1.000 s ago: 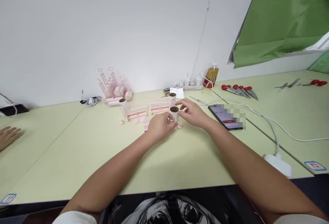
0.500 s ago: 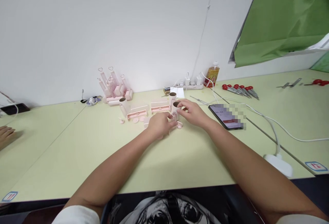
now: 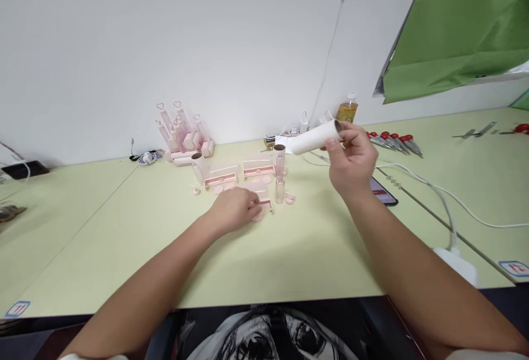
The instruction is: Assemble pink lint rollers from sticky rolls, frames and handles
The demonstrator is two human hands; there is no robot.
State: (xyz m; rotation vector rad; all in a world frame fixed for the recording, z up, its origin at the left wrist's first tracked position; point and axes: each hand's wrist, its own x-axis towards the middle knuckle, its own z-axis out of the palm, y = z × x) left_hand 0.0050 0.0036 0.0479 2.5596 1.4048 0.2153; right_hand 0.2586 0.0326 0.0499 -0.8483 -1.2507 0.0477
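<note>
My right hand [image 3: 353, 159] is closed around one end of a white cardboard tube [image 3: 314, 138], holding it tilted above the table. My left hand [image 3: 235, 209] rests low at a small pink tray [image 3: 266, 204], its fingers curled; whatever they grip is hidden. A clear pinkish cylinder [image 3: 280, 190] stands upright to the right of that tray, beside a small pink ring-like part [image 3: 290, 198]. Behind are two longer pink trays, one left [image 3: 220, 180] and one right [image 3: 259, 171], and two upright tubes, left [image 3: 200, 167] and right [image 3: 279, 154].
A cluster of pink pieces with heart-shaped tops [image 3: 182, 134] stands by the wall. To the right are a phone [image 3: 384, 192], red-handled tools [image 3: 390, 142], a yellow bottle [image 3: 347, 109] and white cables [image 3: 430, 186]. Part of another person's hand [image 3: 10, 213] shows at far left.
My right hand has lifted the white tube up and right, tipping it sideways and exposing the clear cylinder. My left hand has moved left and slightly down, away from the cylinder.
</note>
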